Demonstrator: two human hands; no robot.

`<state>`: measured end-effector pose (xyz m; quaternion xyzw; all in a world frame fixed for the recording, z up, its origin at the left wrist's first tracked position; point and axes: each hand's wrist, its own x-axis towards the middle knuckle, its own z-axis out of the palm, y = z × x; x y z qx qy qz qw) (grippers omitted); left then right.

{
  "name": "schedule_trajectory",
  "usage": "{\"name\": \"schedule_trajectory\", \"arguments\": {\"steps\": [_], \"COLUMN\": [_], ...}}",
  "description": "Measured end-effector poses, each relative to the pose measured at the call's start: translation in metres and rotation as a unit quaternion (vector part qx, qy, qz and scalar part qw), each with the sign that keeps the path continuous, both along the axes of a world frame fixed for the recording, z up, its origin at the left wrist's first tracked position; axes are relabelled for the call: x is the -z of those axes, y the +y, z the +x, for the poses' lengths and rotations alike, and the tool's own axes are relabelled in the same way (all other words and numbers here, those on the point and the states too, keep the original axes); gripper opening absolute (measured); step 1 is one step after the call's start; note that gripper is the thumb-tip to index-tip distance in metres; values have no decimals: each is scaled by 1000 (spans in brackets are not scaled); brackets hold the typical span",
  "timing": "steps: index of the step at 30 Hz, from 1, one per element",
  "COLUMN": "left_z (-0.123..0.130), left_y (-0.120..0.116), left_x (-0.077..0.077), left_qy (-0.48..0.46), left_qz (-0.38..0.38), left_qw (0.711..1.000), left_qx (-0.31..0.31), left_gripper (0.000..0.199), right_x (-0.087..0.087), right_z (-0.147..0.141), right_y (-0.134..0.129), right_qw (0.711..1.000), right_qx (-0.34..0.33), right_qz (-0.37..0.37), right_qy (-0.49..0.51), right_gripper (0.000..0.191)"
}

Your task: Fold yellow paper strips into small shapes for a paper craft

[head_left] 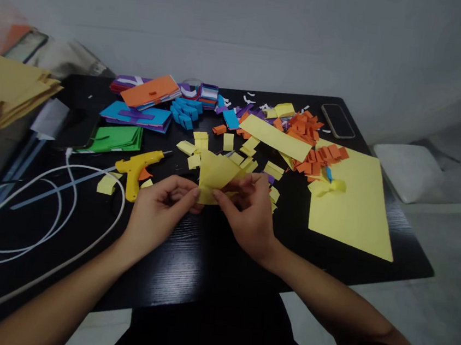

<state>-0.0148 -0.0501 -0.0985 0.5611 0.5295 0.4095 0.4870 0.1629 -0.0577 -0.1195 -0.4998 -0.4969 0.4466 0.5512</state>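
Observation:
A folded piece of yellow paper [218, 172] is held up above the near middle of the black table. My left hand [161, 203] pinches its lower left corner between thumb and fingers. My right hand [253, 216] grips its lower right side, thumb on the front; the other fingers curl behind it. Small folded yellow paper pieces [228, 141] lie scattered just beyond and beside the hands. A yellow glue gun [135, 172] lies to the left of my left hand. To the right lies a large yellow sheet [354, 207] with a twisted yellow paper piece [330, 188] on it.
Folded orange pieces [303, 128], a yellow strip [275, 137] and blue pieces [186, 112] lie toward the back. Green folded paper [119, 138] and an orange packet [150, 91] are at left. A white cable [75, 200] loops across the left side; a phone [338, 121] lies back right.

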Motion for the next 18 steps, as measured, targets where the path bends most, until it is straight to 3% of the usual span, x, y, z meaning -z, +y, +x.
{"name": "schedule_trajectory", "arguments": {"steps": [5,11,18], "left_z": [3,6,4], "left_y": [0,-2,-1], "left_x": [1,2,0], "left_qy": [-7,15,57], "left_qz": [-9,-13,26], "left_qw": [1000,1000,997], "left_qx": [5,16,35], "left_gripper": [17,18,13], "right_x": [-6,-1,-3], "right_z": [1,2,0], "right_y": [2,0,-3], "right_qw": [998,995,975], "right_qx": [-43,-48,-14], "right_qz": [-22,40,131], "right_qy": [33,-73,-177], "right_gripper": [40,11,6]}}
